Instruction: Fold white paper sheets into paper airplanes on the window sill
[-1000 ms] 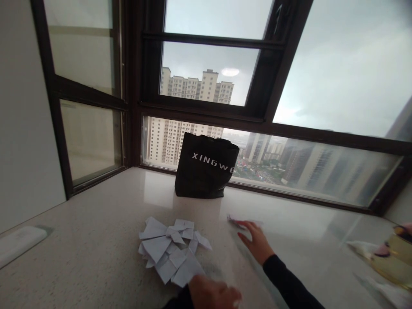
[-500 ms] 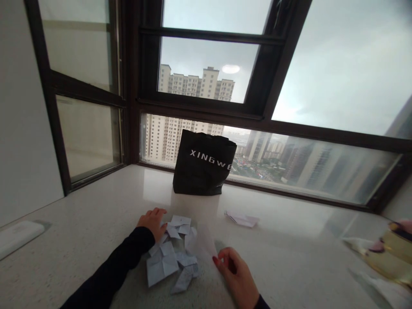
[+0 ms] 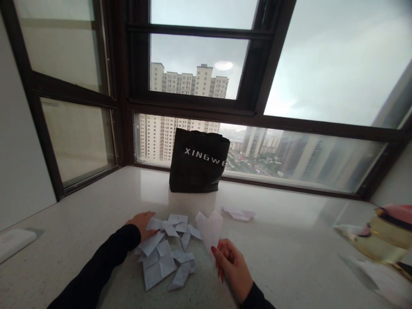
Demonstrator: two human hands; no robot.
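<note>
My right hand [image 3: 233,266] pinches the lower tip of a pale folded paper heart [image 3: 210,229], which stands up from the counter with its two lobes at the top. Left of it lies a loose pile of white folded paper pieces [image 3: 170,253]. Among them are a creased square [image 3: 159,267] and a bow-like piece [image 3: 163,225]. My left hand [image 3: 143,224] rests at the pile's left edge, thumb and fingers apart, touching the papers there. Part of that hand's fingers is hidden behind the paper.
A black bag [image 3: 198,163] with white lettering stands by the window. One folded paper [image 3: 238,213] lies apart, beyond the heart. At right are a yellowish container [image 3: 386,234], blurred, and a white packet [image 3: 380,277]. A white flat object [image 3: 16,243] lies at far left.
The paper heart has come upright and clear of the pile in my right hand. My left hand has shifted left along the pile's edge. The view has turned slightly right.
</note>
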